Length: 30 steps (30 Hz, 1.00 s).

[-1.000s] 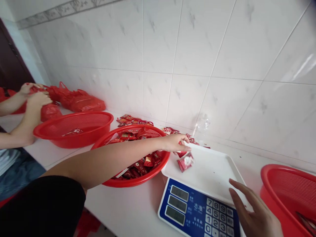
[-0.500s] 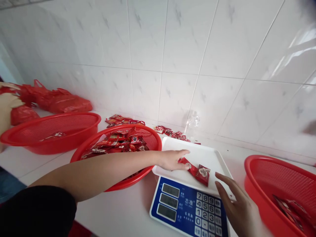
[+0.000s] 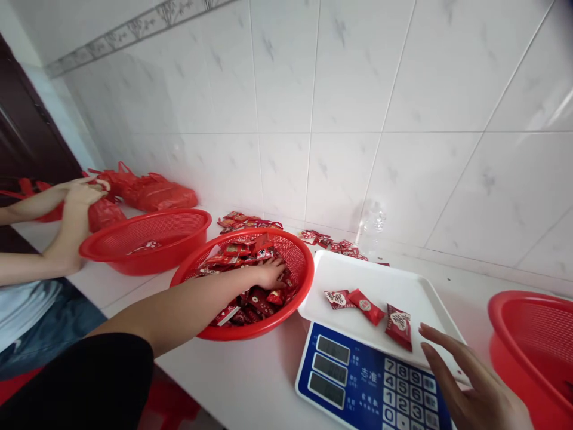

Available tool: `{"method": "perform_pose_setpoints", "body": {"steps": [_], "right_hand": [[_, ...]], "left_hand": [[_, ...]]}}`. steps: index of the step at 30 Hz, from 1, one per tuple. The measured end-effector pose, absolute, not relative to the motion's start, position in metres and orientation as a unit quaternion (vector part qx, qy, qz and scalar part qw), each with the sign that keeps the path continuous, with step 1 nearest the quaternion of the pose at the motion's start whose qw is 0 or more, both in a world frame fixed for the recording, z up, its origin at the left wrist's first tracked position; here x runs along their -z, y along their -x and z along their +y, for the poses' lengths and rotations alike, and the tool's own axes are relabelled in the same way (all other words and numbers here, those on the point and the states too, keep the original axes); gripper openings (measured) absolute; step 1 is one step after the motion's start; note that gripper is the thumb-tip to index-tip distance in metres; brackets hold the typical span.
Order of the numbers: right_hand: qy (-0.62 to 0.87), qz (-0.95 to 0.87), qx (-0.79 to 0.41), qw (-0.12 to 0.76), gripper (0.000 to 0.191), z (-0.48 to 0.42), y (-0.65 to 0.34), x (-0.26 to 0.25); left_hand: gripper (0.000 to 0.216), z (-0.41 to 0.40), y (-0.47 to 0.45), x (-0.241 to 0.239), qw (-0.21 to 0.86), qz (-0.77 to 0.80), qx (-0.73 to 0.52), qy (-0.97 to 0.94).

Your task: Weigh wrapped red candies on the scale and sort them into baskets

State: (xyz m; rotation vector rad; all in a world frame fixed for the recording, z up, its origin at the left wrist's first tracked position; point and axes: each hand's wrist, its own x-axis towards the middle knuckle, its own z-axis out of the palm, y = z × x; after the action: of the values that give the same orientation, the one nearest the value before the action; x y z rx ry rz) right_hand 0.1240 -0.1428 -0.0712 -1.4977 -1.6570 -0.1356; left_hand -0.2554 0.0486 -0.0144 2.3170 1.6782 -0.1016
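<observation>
**Scale [image 3: 358, 371] lettered 志准; three red packets [image 3: 366, 306] on its white tray [image 3: 385, 275]**

Keypad [image 3: 403, 391] legible, 0 to 9; displays [image 3: 329, 367] too dim. Worker's left hand [image 3: 271, 274] rests among packets in a red basket [image 3: 308, 260]; grip cannot be told. Right hand [image 3: 481, 382] spread, holding nothing, by the tray. White table [image 3: 250, 382], grey-flecked wall tiles [image 3: 282, 83].

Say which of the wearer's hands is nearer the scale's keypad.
Right. The right hand is just right of the keypad; the left hand is farther left, among packets in a basket.
</observation>
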Motion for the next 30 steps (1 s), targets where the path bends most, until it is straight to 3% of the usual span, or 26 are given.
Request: {"method": "perform_pose_setpoints", "body": {"steps": [2,6,12,17,23,30], "right_hand": [[0.602,-0.669,0.056,0.432,0.039,-0.141,-0.126,0.074],[0.608,-0.665,0.052,0.43,0.039,-0.139,-0.129,0.076],[0.599,-0.662,0.029,0.45,0.034,-0.14,-0.127,0.074],[0.596,-0.671,0.021,0.44,0.032,-0.139,-0.131,0.075],[0.604,-0.666,0.017,0.438,0.037,-0.137,-0.131,0.077],[0.644,-0.612,0.009,0.458,0.046,-0.144,-0.116,0.075]], "left_hand": [[0.066,0.047,0.25,0.023,0.104,0.581,0.054,-0.805],[0.041,0.047,0.236,0.025,0.066,0.569,0.072,-0.817],[0.024,0.056,0.24,0.008,0.119,0.532,0.081,-0.834],[0.033,0.065,0.256,-0.006,0.179,0.515,0.084,-0.834],[0.072,0.055,0.256,-0.003,0.243,0.495,0.154,-0.82],[0.054,0.056,0.25,0.002,0.296,0.437,0.158,-0.835]]}}
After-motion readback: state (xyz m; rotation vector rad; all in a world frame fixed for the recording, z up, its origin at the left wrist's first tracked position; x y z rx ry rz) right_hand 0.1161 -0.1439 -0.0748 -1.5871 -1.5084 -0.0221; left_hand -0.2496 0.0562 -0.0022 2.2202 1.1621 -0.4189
